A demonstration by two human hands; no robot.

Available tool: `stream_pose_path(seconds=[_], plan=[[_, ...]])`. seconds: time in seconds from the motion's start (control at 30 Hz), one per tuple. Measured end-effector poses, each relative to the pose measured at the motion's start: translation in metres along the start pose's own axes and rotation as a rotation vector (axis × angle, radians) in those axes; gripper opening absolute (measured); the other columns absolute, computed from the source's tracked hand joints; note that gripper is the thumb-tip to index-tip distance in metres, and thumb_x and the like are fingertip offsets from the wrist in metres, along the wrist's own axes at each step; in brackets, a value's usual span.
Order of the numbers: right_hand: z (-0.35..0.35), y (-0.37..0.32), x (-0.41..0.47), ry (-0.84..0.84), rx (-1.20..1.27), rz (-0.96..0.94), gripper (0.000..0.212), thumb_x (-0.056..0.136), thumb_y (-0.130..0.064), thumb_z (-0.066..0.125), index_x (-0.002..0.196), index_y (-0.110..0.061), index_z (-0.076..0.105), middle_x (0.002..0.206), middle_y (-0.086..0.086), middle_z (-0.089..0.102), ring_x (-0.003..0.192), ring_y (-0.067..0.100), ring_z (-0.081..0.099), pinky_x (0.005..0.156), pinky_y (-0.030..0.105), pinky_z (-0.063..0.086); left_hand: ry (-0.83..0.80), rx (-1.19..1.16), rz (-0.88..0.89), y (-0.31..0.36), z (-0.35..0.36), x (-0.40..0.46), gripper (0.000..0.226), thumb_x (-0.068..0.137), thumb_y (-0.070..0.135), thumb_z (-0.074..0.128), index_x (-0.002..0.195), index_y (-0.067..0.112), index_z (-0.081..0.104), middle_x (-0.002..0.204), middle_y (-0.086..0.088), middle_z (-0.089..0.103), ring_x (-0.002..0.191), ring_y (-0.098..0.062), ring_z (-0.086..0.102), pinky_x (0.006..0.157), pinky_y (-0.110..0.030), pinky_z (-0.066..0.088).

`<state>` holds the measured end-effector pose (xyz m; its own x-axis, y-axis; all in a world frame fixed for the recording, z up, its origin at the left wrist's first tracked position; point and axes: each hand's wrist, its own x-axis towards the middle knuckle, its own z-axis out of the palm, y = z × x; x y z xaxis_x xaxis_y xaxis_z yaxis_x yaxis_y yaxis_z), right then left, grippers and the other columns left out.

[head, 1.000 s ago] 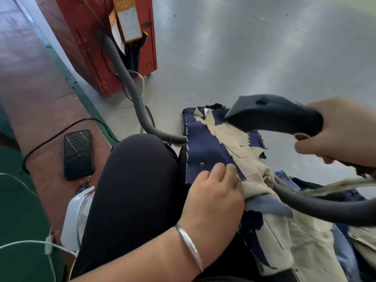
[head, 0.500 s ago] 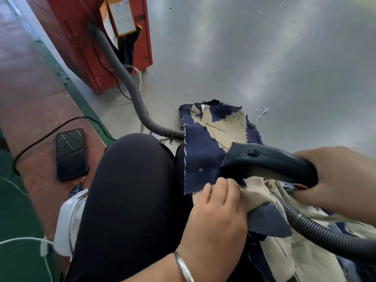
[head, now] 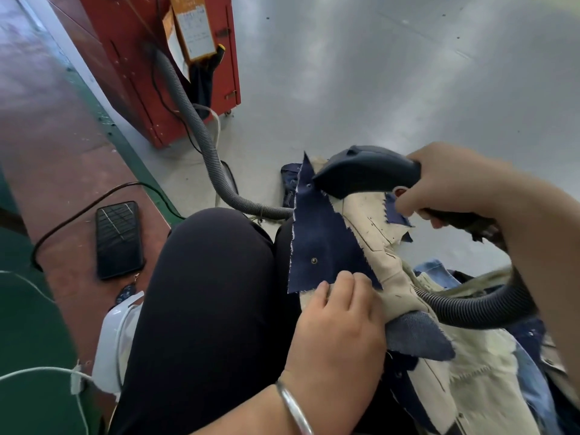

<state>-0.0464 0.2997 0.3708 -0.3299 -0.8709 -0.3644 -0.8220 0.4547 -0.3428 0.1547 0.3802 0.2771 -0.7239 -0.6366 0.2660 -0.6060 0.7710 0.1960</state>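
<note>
Nearest, the left hand [head: 339, 328], w/ a silver bangle [head: 295, 409] at the wrist, is lying on the lap & curling its fingers onto the patchwork garment [head: 320, 246]. It is pinning the beige cloth just under the navy panel's frayed lower edge. The garment is draping over the lap & spilling off to the right into a heap of more cloth. Its raw left edge is running right along the black-clad leg [head: 204, 293], so no slack on that side.

Further out, the right hand [head: 452, 183] is wrapping tight round the handle of the dark nozzle [head: 364, 174]. The nozzle tip is touching the navy panel's pointed top corner. The grey ribbed hose [head: 470, 306] is looping from below the right wrist across the beige cloth, just beside the left hand, so the gap btwn the hands is crowded there.

Left of the leg, a phone [head: 119, 240] is lying flat on the red-brown worktop [head: 47, 136], near its green rim, w/ a black cable [head: 78, 208] curving beside it. Beyond the garment's far edge the grey floor [head: 376, 73] is lying wide open fwd & to the right. Far left, the hose is rising to a red cabinet [head: 141, 73].

Count: 2 hands, 1 nozzle, 1 garment in hand, 1 phone, 1 bangle, 1 cabinet. The hose is showing in 2 stretches, w/ the join hidden under cloth.
</note>
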Motion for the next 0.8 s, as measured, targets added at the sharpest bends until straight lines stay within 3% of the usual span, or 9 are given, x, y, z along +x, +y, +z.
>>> stream_pose_path(seconds=[0.17, 0.27, 0.4, 0.47, 0.53, 0.63, 0.8], plan=[[-0.016, 0.039, -0.009, 0.244, 0.098, 0.103, 0.016, 0.073, -0.004, 0.072, 0.085, -0.007, 0.062, 0.045, 0.009, 0.063, 0.036, 0.023, 0.06, 0.038, 0.028, 0.048, 0.003, 0.053, 0.011, 0.008, 0.005, -0.007, 0.034, 0.085, 0.007, 0.038, 0.093, 0.006, 0.071, 0.093, -0.009, 0.066, 0.083, -0.023, 0.062, 0.075, -0.031, 0.054], [-0.027, 0.049, -0.015, 0.222, 0.172, 0.197, 0.018, 0.076, -0.002, 0.072, 0.09, -0.006, 0.061, 0.05, 0.012, 0.063, 0.038, 0.024, 0.059, 0.043, 0.031, 0.051, -0.028, 0.048, 0.013, 0.013, 0.005, -0.01, 0.036, 0.084, 0.009, 0.039, 0.097, 0.005, 0.072, 0.096, -0.01, 0.068, 0.089, -0.025, 0.065, 0.075, -0.03, 0.055], [-0.03, 0.049, -0.041, 0.178, 0.141, 0.128, 0.014, 0.071, -0.002, 0.073, 0.076, -0.008, 0.062, 0.045, 0.009, 0.062, 0.034, 0.021, 0.059, 0.033, 0.026, 0.046, -0.035, 0.011, -0.03, 0.009, 0.001, -0.006, 0.035, 0.084, 0.01, 0.041, 0.1, 0.006, 0.071, 0.098, -0.009, 0.067, 0.09, -0.024, 0.064, 0.071, -0.027, 0.053], [-0.026, 0.045, -0.064, 0.149, 0.08, 0.066, 0.013, 0.064, -0.011, 0.074, 0.071, -0.018, 0.065, 0.045, 0.006, 0.063, 0.034, 0.018, 0.061, 0.032, 0.028, 0.047, -0.035, 0.001, -0.044, 0.007, 0.0, -0.005, 0.033, 0.083, 0.01, 0.042, 0.1, 0.006, 0.07, 0.099, -0.009, 0.067, 0.09, -0.023, 0.064, 0.07, -0.027, 0.053], [-0.018, 0.042, -0.086, 0.141, 0.009, 0.013, 0.024, 0.057, -0.027, 0.073, 0.076, -0.039, 0.066, 0.044, -0.001, 0.063, 0.032, 0.012, 0.058, 0.034, 0.031, 0.048, -0.024, 0.001, -0.046, 0.006, 0.0, -0.006, 0.032, 0.083, 0.011, 0.044, 0.099, 0.006, 0.071, 0.1, -0.009, 0.068, 0.092, -0.024, 0.065, 0.071, -0.027, 0.053], [-0.008, 0.045, -0.108, 0.161, -0.111, -0.043, 0.036, 0.045, -0.053, 0.057, 0.08, -0.056, 0.059, 0.05, -0.019, 0.061, 0.038, 0.004, 0.055, 0.042, 0.039, 0.052, 0.004, 0.009, -0.042, 0.006, 0.0, -0.006, 0.033, 0.084, 0.01, 0.043, 0.099, 0.005, 0.072, 0.1, -0.01, 0.069, 0.094, -0.025, 0.066, 0.074, -0.028, 0.054], [0.007, 0.039, -0.12, 0.127, -0.161, -0.02, 0.042, 0.041, -0.052, 0.051, 0.081, -0.065, 0.054, 0.056, -0.033, 0.058, 0.04, 0.003, 0.055, 0.043, 0.032, 0.049, 0.019, 0.023, -0.013, 0.005, 0.001, -0.007, 0.032, 0.084, 0.008, 0.044, 0.099, 0.004, 0.071, 0.093, -0.008, 0.067, 0.089, -0.025, 0.065, 0.072, -0.028, 0.052]])
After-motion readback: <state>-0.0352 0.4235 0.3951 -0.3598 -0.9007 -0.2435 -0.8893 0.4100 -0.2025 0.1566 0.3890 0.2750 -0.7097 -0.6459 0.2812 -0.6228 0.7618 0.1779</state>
